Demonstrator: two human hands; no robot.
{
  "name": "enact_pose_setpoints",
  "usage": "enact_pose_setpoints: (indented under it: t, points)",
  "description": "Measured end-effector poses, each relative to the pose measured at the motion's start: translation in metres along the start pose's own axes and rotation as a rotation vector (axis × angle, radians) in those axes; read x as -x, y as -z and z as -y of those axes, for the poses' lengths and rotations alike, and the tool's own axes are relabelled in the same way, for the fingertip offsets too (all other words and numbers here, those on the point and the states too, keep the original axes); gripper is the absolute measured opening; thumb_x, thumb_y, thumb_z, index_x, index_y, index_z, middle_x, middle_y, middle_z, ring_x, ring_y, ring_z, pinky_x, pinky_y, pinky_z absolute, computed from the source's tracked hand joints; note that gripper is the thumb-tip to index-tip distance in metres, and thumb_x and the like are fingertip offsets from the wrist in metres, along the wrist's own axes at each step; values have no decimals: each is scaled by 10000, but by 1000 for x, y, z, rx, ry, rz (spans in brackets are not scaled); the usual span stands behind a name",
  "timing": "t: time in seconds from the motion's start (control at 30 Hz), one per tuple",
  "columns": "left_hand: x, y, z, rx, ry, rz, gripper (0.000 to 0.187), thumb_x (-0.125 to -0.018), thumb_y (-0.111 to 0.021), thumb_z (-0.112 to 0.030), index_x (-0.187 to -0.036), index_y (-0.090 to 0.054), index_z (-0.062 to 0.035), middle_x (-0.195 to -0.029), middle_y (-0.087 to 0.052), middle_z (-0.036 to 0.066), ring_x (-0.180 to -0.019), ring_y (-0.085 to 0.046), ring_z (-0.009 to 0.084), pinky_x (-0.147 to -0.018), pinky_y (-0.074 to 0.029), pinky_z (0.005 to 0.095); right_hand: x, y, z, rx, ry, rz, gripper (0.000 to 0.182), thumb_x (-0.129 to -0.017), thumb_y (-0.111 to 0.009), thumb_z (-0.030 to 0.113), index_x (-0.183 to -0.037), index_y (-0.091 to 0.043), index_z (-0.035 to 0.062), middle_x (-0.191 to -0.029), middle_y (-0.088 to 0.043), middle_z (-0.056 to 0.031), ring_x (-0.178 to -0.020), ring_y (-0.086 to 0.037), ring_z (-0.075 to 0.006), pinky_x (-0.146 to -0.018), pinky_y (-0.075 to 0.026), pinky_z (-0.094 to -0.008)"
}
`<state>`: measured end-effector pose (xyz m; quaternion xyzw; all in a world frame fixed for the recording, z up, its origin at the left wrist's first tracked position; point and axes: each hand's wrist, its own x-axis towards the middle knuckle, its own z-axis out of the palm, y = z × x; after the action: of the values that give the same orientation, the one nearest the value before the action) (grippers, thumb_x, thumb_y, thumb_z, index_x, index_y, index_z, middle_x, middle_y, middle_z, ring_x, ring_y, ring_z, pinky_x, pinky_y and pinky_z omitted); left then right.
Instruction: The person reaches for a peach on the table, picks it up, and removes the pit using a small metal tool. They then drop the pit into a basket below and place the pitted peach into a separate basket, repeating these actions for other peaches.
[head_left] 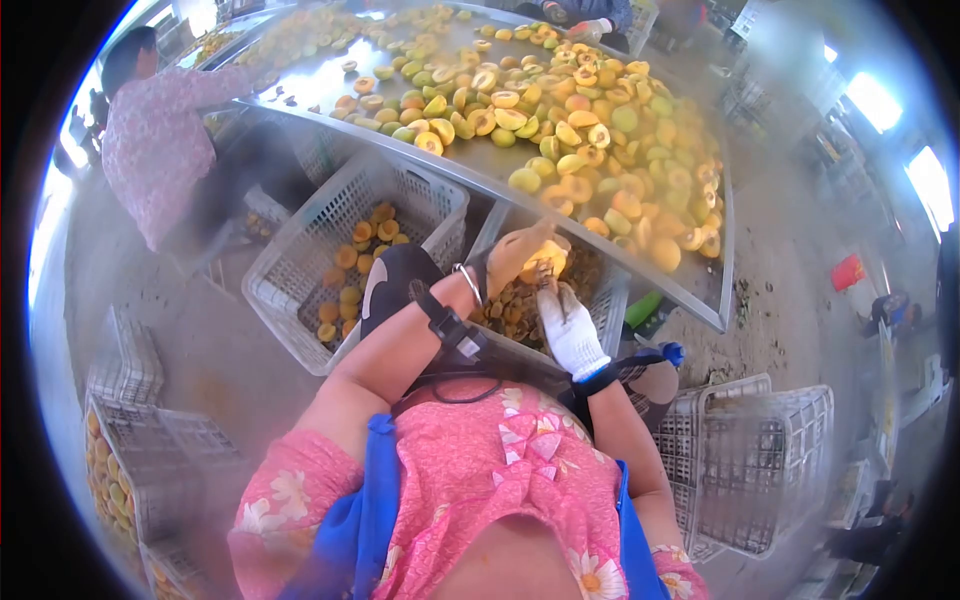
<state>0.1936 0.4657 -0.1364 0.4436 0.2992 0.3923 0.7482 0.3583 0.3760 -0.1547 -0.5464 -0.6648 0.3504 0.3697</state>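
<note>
Near the metal table's front edge, my bare left hand [518, 252] holds a yellow-orange fruit [552, 262]. Just below it is my right hand [568, 325] in a white glove, its stained fingertips pressed together against the fruit's lower side. Whatever sits between those fingertips is too small to make out. Under both hands, a crate [614, 298] holds brownish pits or scraps [520, 312]. Left of my left arm, a white plastic crate [285, 290] contains fruit halves [362, 232].
A metal table [480, 162] bears many cut fruits [590, 130]. A person [150, 150] in a patterned top works at its left side, another person [600, 12] at the far side. Stacked crates stand at the right [765, 465] and lower left [165, 465].
</note>
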Motion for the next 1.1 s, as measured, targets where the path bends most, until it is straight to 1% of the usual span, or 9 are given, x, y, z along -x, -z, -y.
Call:
enact_pose_setpoints:
  t: [0.07,0.1,0.23,0.37,0.47,0.57,0.7,0.87,1.1]
  points:
    - [4,-17,18,280,-228,-100,607,-1061,-396,-530,-1224,-619,10,-991,-680,91,-905,-675,171,-872,-542,305,-7,6,13,-278,-138,45,354,-1034,-535,354,-1134,-598,21,-748,-617,-91,-656,-612,-218,-615,-493,-353]
    - [9,-21,23,342,-334,11,564,-1068,-407,-491,-1224,-611,11,-1073,-674,100,-974,-665,184,-908,-548,337,-13,0,14,-341,-78,25,310,-1051,-528,365,-1090,-614,70,-705,-510,32,-594,-460,-55,-530,-410,-260]
    - [-10,-26,30,189,-543,-351,515,-1058,-452,-448,-1185,-615,24,-1059,-687,122,-941,-681,230,-844,-575,370,-10,2,24,-438,-324,181,375,-1079,-460,361,-1166,-623,35,-903,-574,25,-790,-508,-70,-705,-451,-257]
    - [5,-22,2,453,-159,-213,495,-1030,-487,-447,-1041,-667,14,-940,-692,147,-804,-690,255,-740,-592,386,-10,-2,12,-453,-238,229,435,-1073,-478,344,-1286,-589,-18,-1112,-633,-56,-1004,-572,-121,-895,-467,-274]
    - [3,-18,13,390,-134,-225,500,-1032,-483,-437,-997,-687,18,-915,-699,146,-801,-690,250,-722,-586,364,-10,-1,12,-350,-242,257,451,-1067,-497,326,-1318,-566,-42,-1226,-633,-98,-1109,-572,-149,-979,-448,-288]
    - [-9,-29,28,-145,-509,-461,512,-1033,-482,-428,-967,-703,29,-875,-710,138,-765,-692,228,-702,-573,325,-5,-10,6,-309,-196,182,446,-1068,-500,318,-1342,-544,-32,-1212,-638,-98,-1129,-554,-122,-995,-422,-267]
    - [8,-25,1,82,-222,-119,531,-1036,-482,-424,-936,-714,43,-850,-717,127,-728,-693,199,-656,-557,295,1,-1,9,-656,-413,331,387,-1060,-490,416,-1196,-604,71,-887,-637,-44,-726,-583,-108,-648,-476,-250]
    - [-1,-9,10,-167,-211,41,535,-1029,-489,-442,-930,-709,36,-856,-714,141,-721,-699,230,-613,-568,327,8,3,27,-1159,-770,457,396,-1029,-478,544,-980,-586,166,-550,-393,55,-312,-259,-78,-292,-209,-248]
    - [5,-38,10,419,20,-67,560,-1010,-484,-528,-1039,-689,-7,-969,-717,150,-818,-720,274,-696,-609,383,6,1,-12,-1725,-580,804,431,-1034,-460,538,-1042,-577,123,-560,-405,54,-321,-294,-83,-309,-255,-258]
